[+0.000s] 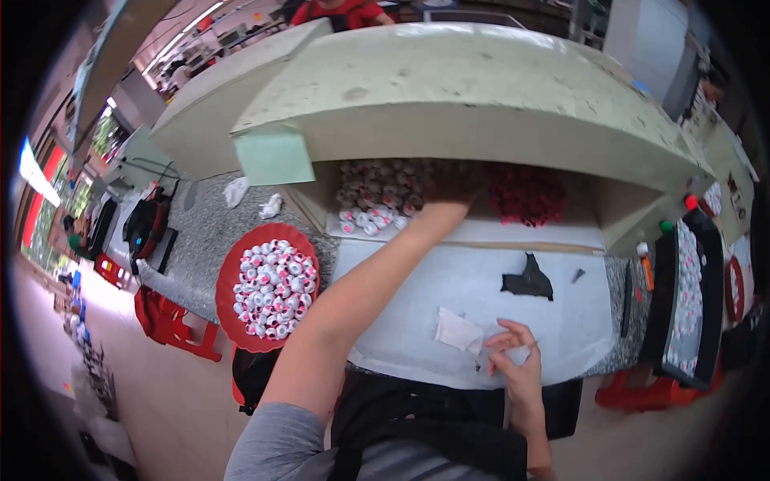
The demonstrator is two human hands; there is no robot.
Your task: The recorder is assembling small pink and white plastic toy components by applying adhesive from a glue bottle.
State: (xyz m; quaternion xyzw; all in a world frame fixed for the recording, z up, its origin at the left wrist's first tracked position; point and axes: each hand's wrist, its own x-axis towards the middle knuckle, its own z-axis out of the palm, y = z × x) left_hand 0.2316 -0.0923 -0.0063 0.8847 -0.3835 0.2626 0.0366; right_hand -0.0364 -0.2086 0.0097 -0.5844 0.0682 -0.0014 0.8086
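My left arm reaches into the shadowed cubby under the pale green cover. My left hand (452,188) lies between a pile of small round white pieces with pink marks (381,188) and a pile of small dark pink pieces (528,197). Its fingers are too dark to make out. Over the white work sheet (401,297), my right hand (520,361) has its fingers apart and nothing visible between them. Just beside its fingertips lies a small white cloth-like square (459,330). A black scrap (528,280) rests farther back on the sheet.
A red bowl (227,321) heaped with round white pieces stands at my left. To the right are an orange-and-white tube (646,264), a dark slim tool (626,301) and a black tray (654,337) of white pieces. Red stools (172,321) stand below. A person in red (345,12) is behind the cover.
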